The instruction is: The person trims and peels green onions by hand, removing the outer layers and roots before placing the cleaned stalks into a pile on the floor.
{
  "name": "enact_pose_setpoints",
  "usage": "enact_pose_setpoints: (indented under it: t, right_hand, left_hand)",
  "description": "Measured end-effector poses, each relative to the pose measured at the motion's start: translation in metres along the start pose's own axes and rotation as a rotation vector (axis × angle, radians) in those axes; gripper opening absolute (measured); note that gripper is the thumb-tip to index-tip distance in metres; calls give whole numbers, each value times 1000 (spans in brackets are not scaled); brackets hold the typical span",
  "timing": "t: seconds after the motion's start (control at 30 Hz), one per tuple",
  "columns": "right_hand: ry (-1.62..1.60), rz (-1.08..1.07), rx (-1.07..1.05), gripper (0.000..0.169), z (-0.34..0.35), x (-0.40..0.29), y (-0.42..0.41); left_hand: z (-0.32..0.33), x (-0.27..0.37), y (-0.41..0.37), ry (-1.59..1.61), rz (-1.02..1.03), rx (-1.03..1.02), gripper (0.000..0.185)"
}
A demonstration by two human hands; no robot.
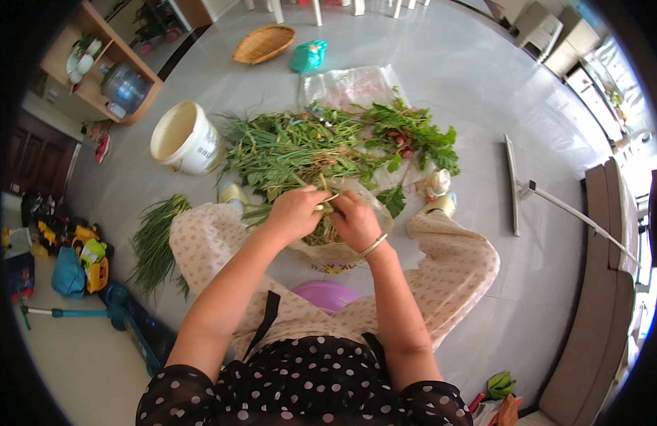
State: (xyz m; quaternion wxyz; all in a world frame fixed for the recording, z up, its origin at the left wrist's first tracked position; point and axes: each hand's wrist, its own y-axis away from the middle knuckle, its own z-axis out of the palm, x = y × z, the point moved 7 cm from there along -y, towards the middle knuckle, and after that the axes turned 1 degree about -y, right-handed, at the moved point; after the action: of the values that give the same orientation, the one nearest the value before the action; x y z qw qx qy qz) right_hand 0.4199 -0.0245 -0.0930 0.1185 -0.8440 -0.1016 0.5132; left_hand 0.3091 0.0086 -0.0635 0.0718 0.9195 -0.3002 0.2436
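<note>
My left hand [298, 212] and my right hand [356, 217] are close together, gripping a pale green plant stalk [326, 204] between them. Below them a plastic bag [379, 218] stands open with dry plant scraps [324, 231] inside. Just beyond lies a broad heap of long-leaved greens [280, 146] with rooty ends. Red radishes [401, 142] with leafy tops [437, 139] rest at the heap's right side. To the left of my knee, a bunch of thin green stalks [161, 239] lies on the floor.
A white bucket [203, 146] stands left of the heap. Beyond are a clear plastic sheet [350, 85], a woven basket [264, 44] and a teal bag [308, 56]. A flat mop [515, 186] lies at right, near a sofa [586, 330]. A purple stool or basin [326, 295] shows between my legs.
</note>
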Motion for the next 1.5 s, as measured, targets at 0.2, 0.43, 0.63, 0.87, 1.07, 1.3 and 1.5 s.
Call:
enact_pose_setpoints:
  t: [0.2, 0.43, 0.63, 0.87, 1.07, 1.3, 1.5]
  right_hand:
    - [96, 21, -79, 10, -7, 7, 16]
    - [-27, 116, 21, 11, -30, 10, 18]
    - [-196, 264, 136, 7, -33, 14, 20]
    - [-476, 446, 247, 5, -21, 66, 23]
    - [199, 413, -161, 19, 55, 135, 68]
    - [-334, 1530, 229, 12, 71, 234, 224]
    - [49, 1686, -363, 23, 147, 284, 331]
  left_hand:
    - [17, 3, 1, -170, 67, -175, 12]
    - [17, 8, -9, -48, 146, -113, 10]
    - [11, 7, -13, 182, 129, -47, 12]
    - [3, -18, -19, 352, -62, -61, 9]
    - [-54, -82, -41, 589, -115, 205, 11]
    - [-79, -160, -48, 840, -374, 360, 15]
    - [-96, -186, -76, 966, -361, 550, 21]
